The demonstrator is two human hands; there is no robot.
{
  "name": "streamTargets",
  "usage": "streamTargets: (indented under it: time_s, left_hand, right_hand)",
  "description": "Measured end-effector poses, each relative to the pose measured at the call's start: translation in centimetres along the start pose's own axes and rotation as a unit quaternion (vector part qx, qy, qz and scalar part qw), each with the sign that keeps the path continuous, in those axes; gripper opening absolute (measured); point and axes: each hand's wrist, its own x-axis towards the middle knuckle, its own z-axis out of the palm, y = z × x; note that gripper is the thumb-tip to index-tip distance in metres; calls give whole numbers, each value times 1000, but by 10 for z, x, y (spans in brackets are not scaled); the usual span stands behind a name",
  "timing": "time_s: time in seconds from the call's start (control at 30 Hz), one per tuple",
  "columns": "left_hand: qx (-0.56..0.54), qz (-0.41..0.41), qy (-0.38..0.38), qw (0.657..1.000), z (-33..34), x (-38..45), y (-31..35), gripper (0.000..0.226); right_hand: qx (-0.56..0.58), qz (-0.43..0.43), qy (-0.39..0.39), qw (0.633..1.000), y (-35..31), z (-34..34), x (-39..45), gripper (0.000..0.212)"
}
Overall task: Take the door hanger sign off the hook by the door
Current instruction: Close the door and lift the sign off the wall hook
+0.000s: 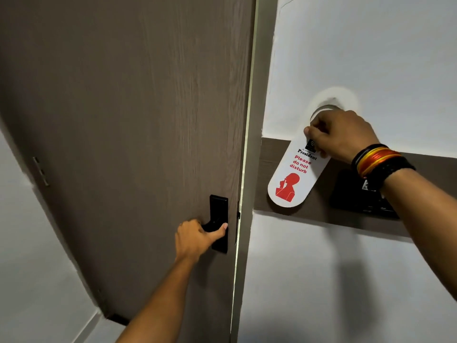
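A tall brown wood-grain door [123,120] fills the left and centre of the frame, with a pale door frame [249,169] running down its right edge and a white painted wall [371,45] taking up the right side. In the lower centre, the left hand [197,237] is wrapped around the black lever handle [213,225] of a black rectangular lock plate [218,209] mounted on the door, fingers curled over the lever and the thumb pressed against the plate. In the right of the frame, at mid height, the right hand [342,134] is closed on the upper part of a white rounded-end door hanger sign [294,179], thumb on its front and the fingers folded behind it. The sign is printed with "President", red "Please do not disturb" lettering and a red figure, and it hangs tilted, its lower end swung toward the lower left. Its top still loops around a round metal hook [326,108] on the wall just above the hand, set in a patch of whiter paint. The sign lies across a dark brown horizontal wall band [272,154]. A black wall-mounted box [356,194] sits on that band, just right of the sign and partly hidden by the right wrist, which wears stacked black, red and yellow bangles [378,160].
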Motion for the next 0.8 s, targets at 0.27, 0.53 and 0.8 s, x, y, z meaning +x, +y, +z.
streamTargets:
  time_s: [0.27,0.53,0.8]
  left_hand:
    - [-49,-57,11,997,31,17,15,77]
    - [-35,-70,15,997,40,32,27,79]
    - [-20,-62,17,998,45,39,32,79]
  right_hand:
    - [-7,-6,-10,1000,7,5,11,24]
    - [-23,-20,-18,999,11,8,18,22]
    - [-32,-38,-13,999,15,12,24,22]
